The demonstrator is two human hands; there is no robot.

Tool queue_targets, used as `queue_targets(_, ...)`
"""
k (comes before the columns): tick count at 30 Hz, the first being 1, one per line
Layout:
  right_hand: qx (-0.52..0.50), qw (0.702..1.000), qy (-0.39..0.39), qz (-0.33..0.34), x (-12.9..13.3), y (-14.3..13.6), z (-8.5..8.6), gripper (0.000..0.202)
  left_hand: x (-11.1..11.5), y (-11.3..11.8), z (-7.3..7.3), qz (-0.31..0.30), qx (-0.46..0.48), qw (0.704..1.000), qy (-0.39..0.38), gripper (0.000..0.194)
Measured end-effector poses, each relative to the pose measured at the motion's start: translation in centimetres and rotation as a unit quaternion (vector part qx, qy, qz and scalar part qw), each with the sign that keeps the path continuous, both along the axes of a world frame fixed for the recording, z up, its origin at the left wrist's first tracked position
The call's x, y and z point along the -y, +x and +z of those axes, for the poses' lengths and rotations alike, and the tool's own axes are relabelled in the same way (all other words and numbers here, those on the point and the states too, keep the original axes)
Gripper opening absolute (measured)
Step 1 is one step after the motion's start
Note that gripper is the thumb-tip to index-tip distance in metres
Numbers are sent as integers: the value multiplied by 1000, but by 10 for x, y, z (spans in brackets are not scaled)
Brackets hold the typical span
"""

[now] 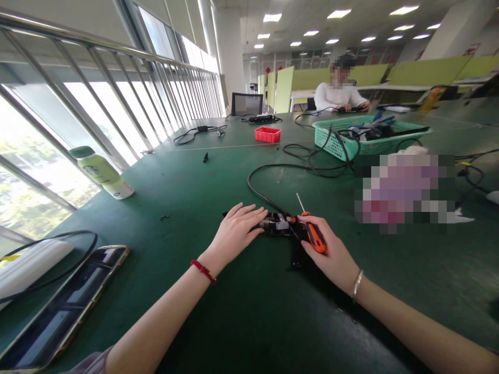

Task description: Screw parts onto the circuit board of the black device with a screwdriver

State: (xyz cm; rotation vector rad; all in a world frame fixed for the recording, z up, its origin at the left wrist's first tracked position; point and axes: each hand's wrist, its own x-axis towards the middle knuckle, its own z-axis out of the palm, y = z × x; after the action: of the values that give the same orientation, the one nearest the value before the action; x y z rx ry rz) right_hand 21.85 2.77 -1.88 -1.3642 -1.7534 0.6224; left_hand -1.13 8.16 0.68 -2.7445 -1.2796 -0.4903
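Observation:
A black corded device (279,224) lies opened on the green table, its metal parts and some wiring exposed; it looks like a power tool, but I cannot tell which kind. My left hand (240,227) rests over its left end, fingers stretched out and palm down, hiding that part. An orange and black screwdriver (315,238) is in my right hand (334,253), its shaft pointing up and away from the device. The fingers of that hand wrap the handle beside the device's right end. A black cable (257,188) runs from the device towards the back.
A green basket (335,146) of tools and cords stands back right, near a red tray (267,135). At left are a bottle (103,174), a phone (70,306) and a white object (35,265) with a cable. Another person (339,93) sits at the far end.

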Motion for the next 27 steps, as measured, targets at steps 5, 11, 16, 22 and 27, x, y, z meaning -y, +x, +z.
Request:
queue_targets(5, 41, 999, -26, 11, -2, 2, -2, 42, 1, -7, 0, 104, -2, 994, 20, 40)
queue_targets(11, 51, 998, -19, 13, -1, 2, -1, 42, -10, -73, 23, 347, -62, 936, 20, 37)
queue_targets(16, 39, 998, -45, 9, -2, 1, -2, 37, -11, -136, 33, 463, -118, 877, -53, 42)
queue_targets(22, 25, 999, -42, 7, -2, 1, -1, 35, -8, -134, 30, 419, -160, 889, -88, 33)
queue_targets(27, 29, 999, -42, 8, -2, 2, 0, 35, -8, -110, 20, 454, -126, 880, -65, 26)
